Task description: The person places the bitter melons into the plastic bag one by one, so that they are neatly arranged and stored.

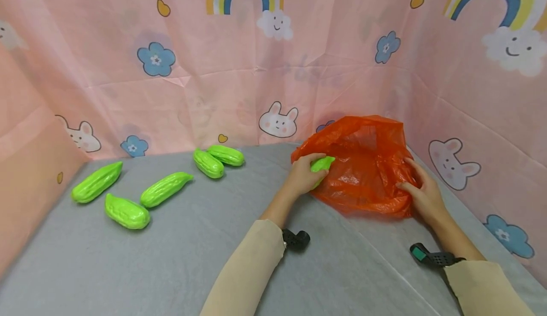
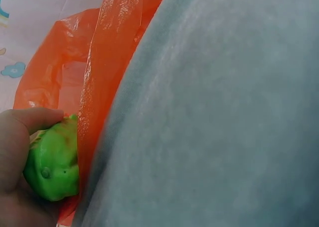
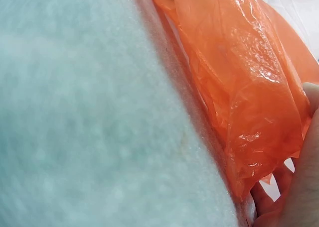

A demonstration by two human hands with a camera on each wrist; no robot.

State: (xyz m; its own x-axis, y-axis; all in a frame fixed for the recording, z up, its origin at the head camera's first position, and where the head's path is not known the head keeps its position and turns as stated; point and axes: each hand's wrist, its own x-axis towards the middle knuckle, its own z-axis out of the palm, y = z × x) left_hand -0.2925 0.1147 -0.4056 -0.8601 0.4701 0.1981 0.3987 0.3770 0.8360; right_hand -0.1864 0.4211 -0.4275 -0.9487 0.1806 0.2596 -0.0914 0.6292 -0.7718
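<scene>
A bright green, ridged bitter melon (image 1: 322, 164) is gripped in my left hand (image 1: 301, 175) at the left side of an orange plastic bag (image 1: 352, 190). In the left wrist view, the rounded end of the bitter melon (image 2: 52, 162) shows between thumb and fingers, with the bag (image 2: 107, 62) partly in front of it. My right hand (image 1: 425, 196) holds the bag's right side, thumb in front. Some of its fingers are hidden by the plastic. The crumpled bag stands partly raised, its mouth spread towards me.
Several more bitter melons lie on the grey cloth (image 1: 179, 259): one pair (image 1: 225, 155) near the back, others (image 1: 127, 211) at the left. Pink printed curtains (image 1: 239, 88) close off the back and sides. Black straps (image 1: 296, 240) sit on both wrists.
</scene>
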